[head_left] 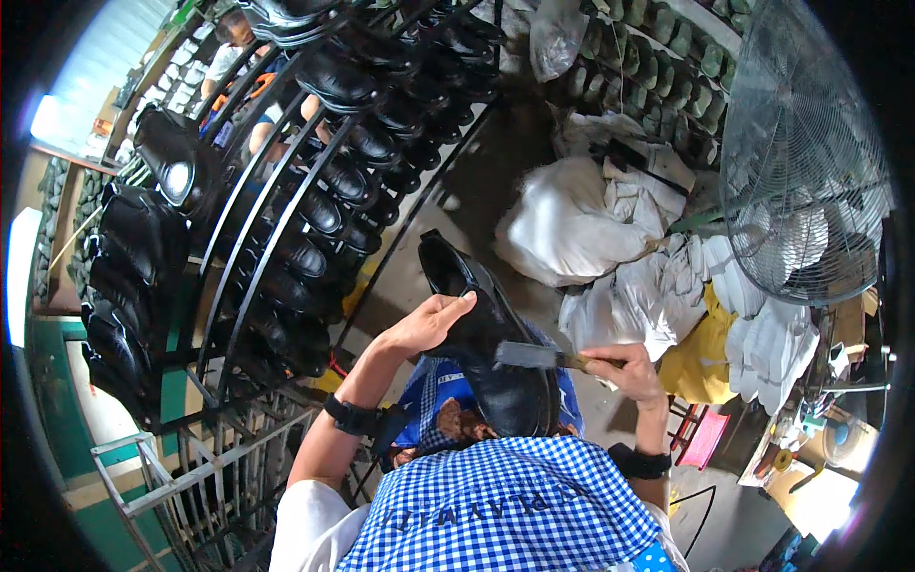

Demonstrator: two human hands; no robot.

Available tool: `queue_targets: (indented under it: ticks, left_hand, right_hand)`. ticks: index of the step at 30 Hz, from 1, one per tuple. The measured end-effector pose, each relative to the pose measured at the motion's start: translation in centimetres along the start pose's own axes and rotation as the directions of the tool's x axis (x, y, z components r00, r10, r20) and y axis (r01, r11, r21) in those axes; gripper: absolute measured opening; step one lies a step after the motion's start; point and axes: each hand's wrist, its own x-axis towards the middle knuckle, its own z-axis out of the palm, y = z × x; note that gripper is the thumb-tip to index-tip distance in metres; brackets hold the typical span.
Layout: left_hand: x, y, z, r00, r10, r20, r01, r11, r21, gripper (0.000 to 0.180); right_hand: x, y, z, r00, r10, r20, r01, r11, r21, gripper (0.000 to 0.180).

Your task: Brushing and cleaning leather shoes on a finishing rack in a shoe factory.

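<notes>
A black leather shoe [510, 398] rests over my lap, its toe near my body and its opening pointing away. My left hand [427, 325] grips it by the edge of the opening, thumb laid along the upper. In my right hand [629, 370] is the handle of a flat brush [527, 356] with a grey head. The brush head lies over the shoe's side; whether it presses on the leather I cannot tell. Below the shoe, a blue checked apron [496, 496] covers my lap.
Curved metal racks [250, 229] full of black shoes [324, 214] stand at the left. White sacks [562, 219] lie ahead, with a yellow sack [701, 357] nearer. A large caged fan [805, 162] rises at the right. Another person [229, 57] sits beyond the racks.
</notes>
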Motion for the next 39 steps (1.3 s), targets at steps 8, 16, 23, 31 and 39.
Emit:
queue_targets:
  ticks: [8, 16, 23, 31, 39]
  left_hand:
    - [-0.3, 0.4, 0.5, 1.0, -0.028, -0.011, 0.028, 0.999, 0.038, 0.053]
    - [-1.0, 2.2, 0.8, 1.0, 0.018, 0.024, -0.021, 0.989, 0.15, 0.048]
    - [-1.4, 2.3, 1.1, 0.986, 0.135, -0.094, -0.107, 0.96, 0.257, 0.043]
    - [-2.0, 3.9, 1.2, 0.889, 0.206, -0.409, -0.135, 0.971, 0.196, 0.043]
    - [-2.3, 6.4, 1.1, 0.836, 0.245, -0.491, -0.186, 0.968, 0.167, 0.044]
  right_hand:
    - [0.8, 0.4, 1.1, 0.997, 0.074, -0.006, -0.073, 0.994, 0.079, 0.02]
    - [-0.3, 2.9, 0.0, 0.965, 0.124, -0.23, 0.006, 0.869, 0.494, 0.035]
    - [-0.1, 2.6, 2.6, 0.975, 0.154, -0.163, 0.051, 0.557, 0.829, 0.021]
    - [2.1, 1.0, 2.9, 0.92, 0.353, -0.169, -0.198, 0.792, 0.577, 0.027]
    - [5.0, -2.4, 3.3, 0.994, 0.105, -0.007, -0.104, 0.993, 0.063, 0.076]
